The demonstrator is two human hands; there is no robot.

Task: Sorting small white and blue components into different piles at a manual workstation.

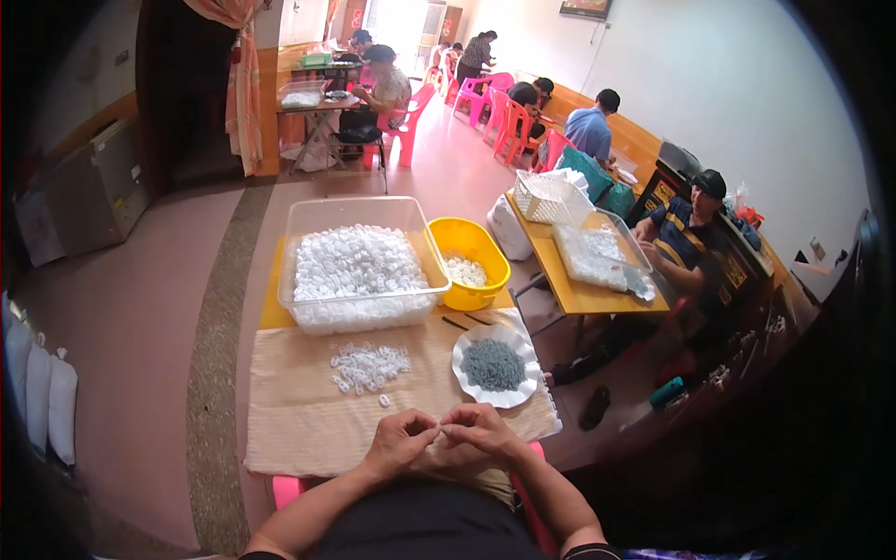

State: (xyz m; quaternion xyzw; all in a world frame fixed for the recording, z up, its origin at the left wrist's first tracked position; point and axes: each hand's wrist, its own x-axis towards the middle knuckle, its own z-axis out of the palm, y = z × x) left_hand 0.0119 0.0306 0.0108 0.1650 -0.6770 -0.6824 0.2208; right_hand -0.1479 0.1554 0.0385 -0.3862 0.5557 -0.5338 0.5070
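Near the front edge of the cloth-covered table, my left hand [401, 442] and my right hand [481, 430] meet fingertip to fingertip. Both are closed in a pinch; whatever sits between the fingers is too small to make out. Just beyond them lies a single small white plastic piece [385, 400]. Behind it spreads a loose pile of similar white pieces [369, 366]. To the right, a white fluted plate [530, 375] holds a heap of tiny blue-grey pieces [494, 364].
A large clear bin [364, 317] full of white pieces stands at the back, beside a yellow tub [499, 277] with pale pieces inside. Two thin black strips [457, 323] lie near the plate. At right, a co-worker [686, 233] sits at another table [597, 301].
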